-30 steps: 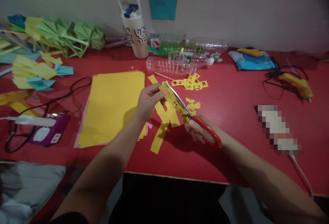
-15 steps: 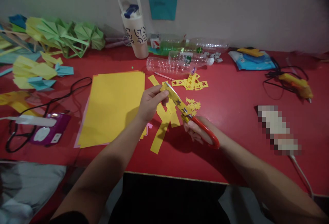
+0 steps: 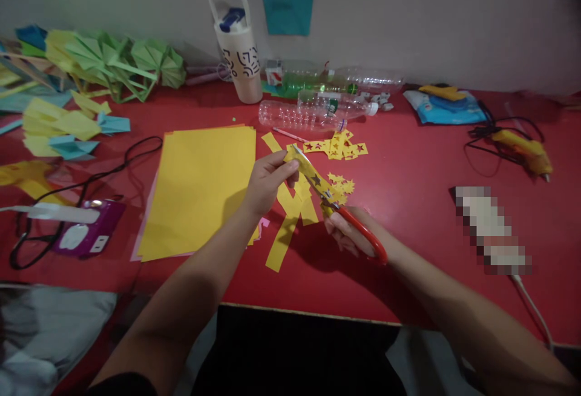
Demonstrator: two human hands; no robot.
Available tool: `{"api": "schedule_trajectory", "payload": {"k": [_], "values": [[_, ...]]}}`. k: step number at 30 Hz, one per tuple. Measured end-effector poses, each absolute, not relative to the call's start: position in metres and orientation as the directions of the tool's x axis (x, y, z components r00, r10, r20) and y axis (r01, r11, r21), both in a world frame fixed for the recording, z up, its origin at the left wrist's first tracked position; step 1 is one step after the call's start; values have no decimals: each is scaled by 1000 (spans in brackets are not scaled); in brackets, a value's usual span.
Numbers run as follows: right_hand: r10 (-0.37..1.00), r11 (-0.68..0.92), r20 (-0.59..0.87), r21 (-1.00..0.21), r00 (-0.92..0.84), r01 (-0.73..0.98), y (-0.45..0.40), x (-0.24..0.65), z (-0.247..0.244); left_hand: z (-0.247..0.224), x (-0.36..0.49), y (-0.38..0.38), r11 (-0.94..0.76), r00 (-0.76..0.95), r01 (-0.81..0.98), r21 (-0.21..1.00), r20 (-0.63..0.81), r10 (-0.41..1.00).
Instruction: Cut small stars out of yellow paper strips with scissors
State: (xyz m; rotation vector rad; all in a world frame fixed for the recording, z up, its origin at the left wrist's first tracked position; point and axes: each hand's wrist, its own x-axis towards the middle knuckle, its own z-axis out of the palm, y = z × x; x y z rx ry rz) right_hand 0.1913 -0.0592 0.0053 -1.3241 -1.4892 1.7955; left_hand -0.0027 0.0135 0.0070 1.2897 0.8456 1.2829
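Pinched between the thumb and fingers of my left hand [image 3: 267, 183] is the far end of a yellow paper strip [image 3: 307, 170] with star-shaped holes. My right hand [image 3: 341, 235] is closed around red-handled scissors [image 3: 364, 230], whose blades point up and left along the strip. How far the blades are apart is partly hidden by the paper. Below my hands lie plain yellow paper strips [image 3: 280, 249], crossing one another on the red table. Small yellow paper stars [image 3: 341, 186] form a pile just beyond the scissors. Further back rest punched strip scraps [image 3: 336, 145].
A stack of yellow sheets [image 3: 200, 187] lies left of my hands. Behind are clear plastic bottles [image 3: 295, 115] and a white tumbler [image 3: 240, 63]. A glue gun [image 3: 521, 149] and a pixelated object [image 3: 488, 226] lie right; a purple power socket [image 3: 88, 232] with cords lies left.
The scissors and the strip have shifted only very slightly. Both hands keep nearly the same place and the same hold.
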Motion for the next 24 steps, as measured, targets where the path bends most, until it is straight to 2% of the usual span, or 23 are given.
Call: {"api": "schedule_trajectory", "payload": {"k": [11, 24], "values": [[832, -228, -307, -949, -462, 220, -57, 194, 5, 6, -3, 14, -156, 166, -208, 966, 192, 967], [840, -262, -355, -928, -411, 267, -54, 197, 6, 8, -5, 16, -126, 102, -282, 951, 161, 982]]}}
